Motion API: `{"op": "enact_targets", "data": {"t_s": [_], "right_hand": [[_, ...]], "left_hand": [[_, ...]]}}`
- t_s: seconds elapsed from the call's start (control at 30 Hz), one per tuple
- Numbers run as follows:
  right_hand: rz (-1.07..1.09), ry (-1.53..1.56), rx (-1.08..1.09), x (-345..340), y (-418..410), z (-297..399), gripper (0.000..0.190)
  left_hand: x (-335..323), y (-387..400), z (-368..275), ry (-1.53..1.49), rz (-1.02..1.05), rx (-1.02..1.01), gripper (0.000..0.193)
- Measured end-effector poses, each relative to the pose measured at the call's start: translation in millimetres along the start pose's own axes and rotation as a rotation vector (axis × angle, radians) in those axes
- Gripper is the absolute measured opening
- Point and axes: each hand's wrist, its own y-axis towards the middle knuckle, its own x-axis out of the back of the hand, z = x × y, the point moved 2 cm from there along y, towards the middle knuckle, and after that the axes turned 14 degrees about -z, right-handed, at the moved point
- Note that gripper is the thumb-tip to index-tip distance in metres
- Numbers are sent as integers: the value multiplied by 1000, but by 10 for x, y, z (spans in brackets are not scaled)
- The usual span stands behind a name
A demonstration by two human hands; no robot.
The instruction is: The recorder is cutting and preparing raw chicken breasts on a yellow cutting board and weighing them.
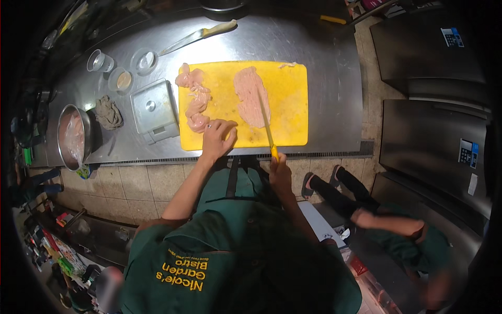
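Note:
My right hand [280,172] grips the yellow handle of a kitchen knife [266,123]. Its long blade lies over the right part of a flattened, scored slab of raw meat [248,96], likely chicken. Beneath is a yellow cutting board [288,106]. My left hand [218,138] rests at the board's near edge, fingers bent and thumb apart, with nothing visible in it. Just beyond its fingertips, several raw meat pieces [198,103] form a row along the board's left side; whether the fingers touch the nearest piece is hard to tell. A small scrap [288,65] lies at the far right edge.
Left of the board on the steel table [333,117] are a metal kitchen scale [151,104], a crumpled cloth [108,113], several plastic cups [100,62] and a steel bowl [87,121] with bagged contents. A second knife [219,28] lies beyond. Another person [408,235] is at right.

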Motion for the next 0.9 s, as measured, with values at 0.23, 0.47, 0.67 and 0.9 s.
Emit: {"op": "enact_targets", "data": {"t_s": [0.23, 0.47, 0.67, 0.9], "right_hand": [[19, -136, -93, -93, -18, -112, 31], [-66, -160, -70, -23, 157, 36, 27], [14, -298, -109, -71, 278, 118, 31], [-66, -318, -1, -58, 386, 165, 24]], "left_hand": [[46, 38, -108, -128, 54, -31, 15], [-52, 224, 59, -35, 111, -137, 14], [-78, 189, 116, -42, 101, -135, 13], [-62, 243, 75, -48, 95, -150, 14]]}}
